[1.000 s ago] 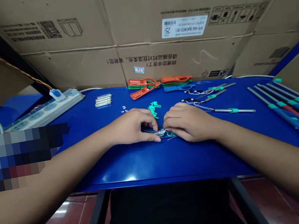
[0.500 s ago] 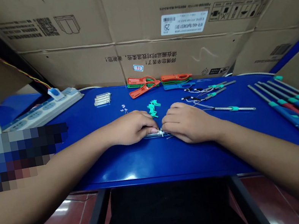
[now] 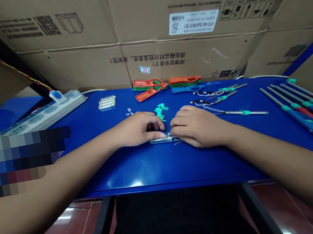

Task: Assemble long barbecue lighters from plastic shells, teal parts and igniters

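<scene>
A blue lighter handle shell [image 3: 156, 141] lies on the blue table before me, with a clear and silvery insert in it. My left hand [image 3: 139, 129] is at its left part, thumb pressed on the insert and index finger curled up above it. Around the shell's right end, the fingers of my right hand [image 3: 193, 126] are bunched together, hiding what they pinch. A thin metal piece pokes out below them. Just beyond the hands lie small green plastic parts [image 3: 160, 112]. Tiny pale bits [image 3: 129, 111] lie farther left.
Silvery cylinders [image 3: 107, 102] and a white power strip [image 3: 44, 114] are at the left. Orange, green and blue shells [image 3: 151, 87] stack against a cardboard box [image 3: 81, 65]. Metal tubes with wires [image 3: 245, 112] and several blue and red long lighters [image 3: 311, 122] lie at the right.
My left index finger has lifted away from the thumb, opening a gap and showing more of the shell. My right hand has barely moved.
</scene>
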Demonstrator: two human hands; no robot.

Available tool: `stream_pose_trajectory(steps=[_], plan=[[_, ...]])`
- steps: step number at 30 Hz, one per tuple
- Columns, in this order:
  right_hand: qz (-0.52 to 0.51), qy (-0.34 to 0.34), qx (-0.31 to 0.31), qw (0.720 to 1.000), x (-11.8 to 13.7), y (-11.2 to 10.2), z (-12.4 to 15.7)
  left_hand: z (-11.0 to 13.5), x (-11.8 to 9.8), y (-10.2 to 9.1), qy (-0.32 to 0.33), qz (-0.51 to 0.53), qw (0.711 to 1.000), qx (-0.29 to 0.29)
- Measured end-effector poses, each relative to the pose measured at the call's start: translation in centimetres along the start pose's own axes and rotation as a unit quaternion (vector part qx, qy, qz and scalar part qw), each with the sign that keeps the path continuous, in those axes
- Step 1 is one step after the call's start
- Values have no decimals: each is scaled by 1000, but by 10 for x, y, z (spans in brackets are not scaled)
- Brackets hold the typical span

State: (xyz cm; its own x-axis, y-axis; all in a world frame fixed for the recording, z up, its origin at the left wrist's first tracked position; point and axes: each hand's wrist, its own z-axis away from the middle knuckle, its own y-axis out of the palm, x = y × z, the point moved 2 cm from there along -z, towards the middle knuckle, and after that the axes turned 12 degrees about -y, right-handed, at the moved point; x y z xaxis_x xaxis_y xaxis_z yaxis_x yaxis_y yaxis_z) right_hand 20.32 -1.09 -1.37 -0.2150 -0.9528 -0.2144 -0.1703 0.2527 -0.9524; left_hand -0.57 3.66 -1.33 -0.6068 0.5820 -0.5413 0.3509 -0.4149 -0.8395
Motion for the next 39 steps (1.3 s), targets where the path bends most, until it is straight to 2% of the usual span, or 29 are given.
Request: stream_pose_trajectory(steps=[3,7,10,13,19,26,34,39], plan=[[-16,40,-9,999,-1,2,0,-3,5,5,-27,12,999,19],[-47,88,-42,994,-2,1,4,-4,4,5,-16,11,1000,24],[-59,50,-55,995,0,-2,9,-2,1,4,-9,12,1000,23],[-49,15,-37,998,4,-5,12,-2,1,4,-9,14,1000,22],[-15,13,13,1000,10,-9,13,-2,2,5,-11,15,1000,24],[-46,46,-63,996,0,-11,20,2,-3,3,21,12,1000,16],[-61,24,-38,997,3,-7,18,6,-10,3,67,-34,997,0],[-81,31,-33,996,1,-6,18,8,-17,3,44,-70,996,-16]])
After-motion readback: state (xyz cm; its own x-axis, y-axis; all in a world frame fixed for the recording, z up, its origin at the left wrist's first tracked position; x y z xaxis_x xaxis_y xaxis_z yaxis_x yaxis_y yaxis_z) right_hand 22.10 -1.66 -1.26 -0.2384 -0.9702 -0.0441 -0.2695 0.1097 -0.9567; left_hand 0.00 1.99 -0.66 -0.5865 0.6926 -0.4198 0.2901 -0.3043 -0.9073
